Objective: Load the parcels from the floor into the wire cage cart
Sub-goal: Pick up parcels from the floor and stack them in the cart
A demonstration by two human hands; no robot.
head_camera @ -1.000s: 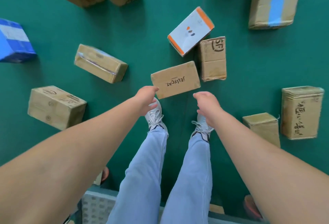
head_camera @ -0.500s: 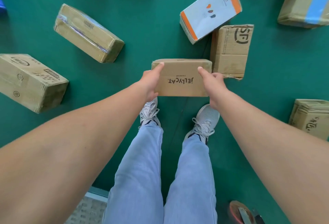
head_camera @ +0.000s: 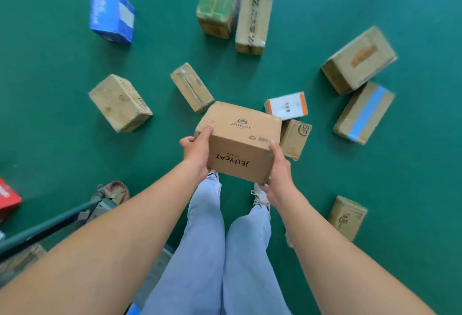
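Note:
A brown cardboard parcel printed JELLYCAT (head_camera: 240,139) is up off the green floor, held in front of me above my feet. My left hand (head_camera: 196,151) grips its left side, thumb on the top face. My right hand (head_camera: 277,172) grips its right lower corner, fingers curled underneath. Several more parcels lie scattered on the floor. Part of the cart's frame (head_camera: 50,227) and a caster wheel (head_camera: 113,191) show at the lower left.
On the floor lie a blue box (head_camera: 111,16), a green-taped box (head_camera: 218,2), a white and orange box (head_camera: 286,106), a blue-striped box (head_camera: 363,113), a red box (head_camera: 7,196) at the left edge and several brown boxes. My legs stand below the held parcel.
Both hands closed on the JELLYCAT parcel and lifted it off the floor. My view rose and swung, bringing the cart frame into view at the lower left.

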